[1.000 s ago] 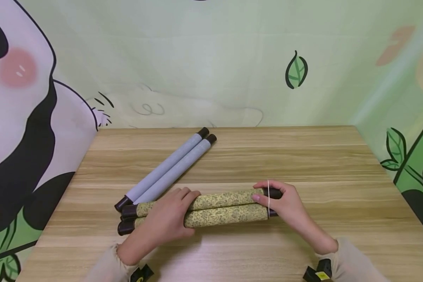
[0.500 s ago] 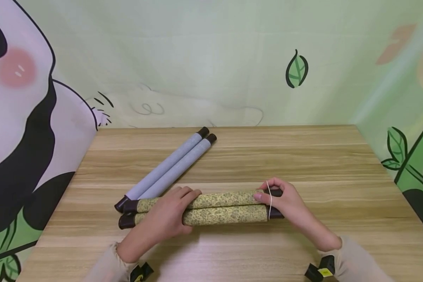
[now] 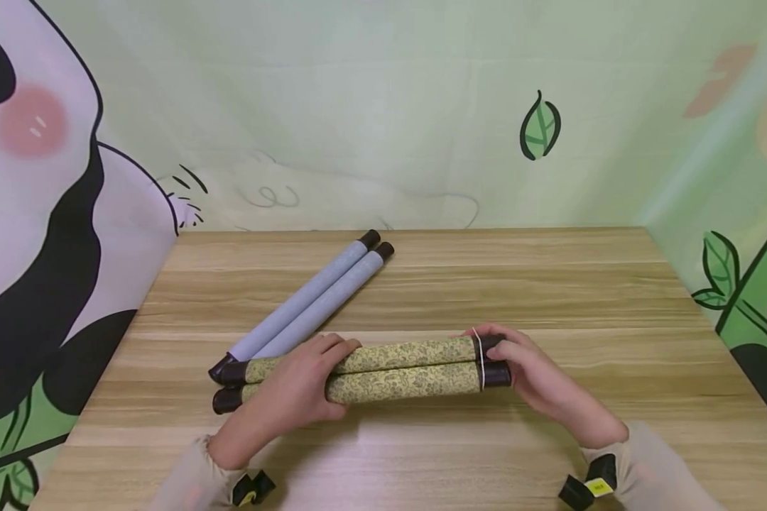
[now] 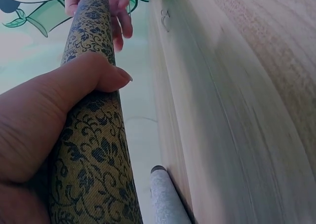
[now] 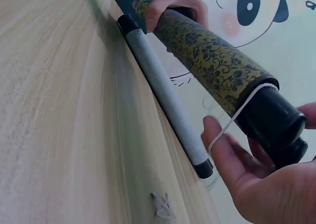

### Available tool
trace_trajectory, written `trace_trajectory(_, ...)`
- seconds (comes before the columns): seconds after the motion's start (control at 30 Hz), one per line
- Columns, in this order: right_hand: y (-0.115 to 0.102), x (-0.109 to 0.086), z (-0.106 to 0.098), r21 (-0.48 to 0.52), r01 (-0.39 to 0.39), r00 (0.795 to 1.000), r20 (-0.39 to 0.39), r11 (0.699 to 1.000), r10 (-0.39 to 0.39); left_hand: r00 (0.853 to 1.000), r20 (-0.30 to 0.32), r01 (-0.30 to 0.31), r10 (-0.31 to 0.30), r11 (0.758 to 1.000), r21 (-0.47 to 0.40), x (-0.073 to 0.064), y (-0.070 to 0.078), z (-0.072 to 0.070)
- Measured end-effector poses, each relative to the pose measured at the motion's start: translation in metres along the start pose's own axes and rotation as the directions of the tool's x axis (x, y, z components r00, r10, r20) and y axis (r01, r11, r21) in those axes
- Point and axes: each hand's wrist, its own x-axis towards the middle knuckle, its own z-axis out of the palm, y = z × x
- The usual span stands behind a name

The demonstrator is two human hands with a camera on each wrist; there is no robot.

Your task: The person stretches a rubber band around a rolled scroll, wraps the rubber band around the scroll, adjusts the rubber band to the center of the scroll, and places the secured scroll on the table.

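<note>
My left hand (image 3: 303, 376) grips a yellow flower-patterned scroll (image 3: 403, 380), its two rolls side by side with black end caps. In the left wrist view, the thumb (image 4: 106, 78) lies across the patterned cloth. A white elastic band (image 3: 481, 362) loops around the scroll near its right end. My right hand (image 3: 540, 376) is at that end, fingers curved behind the black caps and thumb over them. In the right wrist view, the band stretches from the caps (image 5: 276, 120) down to a fingertip (image 5: 211, 128), which hooks it.
A pale blue scroll (image 3: 313, 305), also two rolls with black ends, lies diagonally on the wooden table (image 3: 550, 284) behind the yellow one. A small pale looped thing (image 5: 162, 205) lies on the table in the right wrist view. A panda-print backdrop (image 3: 383, 128) stands behind.
The right hand has shifted right and its thumb has moved off the patterned cloth onto the black caps. The band, earlier across that thumb, now lies over the scroll's end. The left hand keeps its grip.
</note>
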Motion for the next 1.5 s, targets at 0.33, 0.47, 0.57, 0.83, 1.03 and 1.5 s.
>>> trace_trajectory(0.33, -0.002, 0.002, 0.001, 0.041, 0.000, 0.992, 0.130, 0.999, -0.006, 0.997, -0.048, 0.058, -0.062, 0.994, -0.089, -0.001, -0.006, -0.003)
trace_trajectory(0.47, -0.001, 0.001, 0.001, -0.084, -0.019, 0.991, 0.128, 0.996, 0.030, 0.995, -0.059, 0.079, -0.084, 0.994, -0.081, -0.001, -0.006, -0.003)
trace_trajectory(0.57, 0.000, -0.001, 0.000, -0.140, 0.010, 0.990, 0.142, 0.990, 0.010, 0.990, -0.081, 0.108, -0.115, 0.991, -0.085, -0.001, -0.006, -0.003)
trace_trajectory(0.83, 0.007, -0.002, 0.002, -0.226, -0.069, 0.985, 0.140, 0.972, 0.103, 0.983, -0.109, 0.138, -0.147, 0.987, -0.083, -0.002, -0.006, -0.004)
trace_trajectory(1.03, 0.014, -0.005, 0.017, -0.302, -0.036, 0.996, 0.062, 0.953, 0.057, 0.980, -0.117, 0.150, -0.159, 0.986, -0.077, -0.001, -0.004, -0.003)
trace_trajectory(1.5, 0.027, -0.014, 0.034, -0.258, 0.432, 0.895, 0.240, 0.864, -0.376, 0.979, -0.083, 0.182, -0.184, 0.983, -0.033, 0.000, 0.002, 0.004)
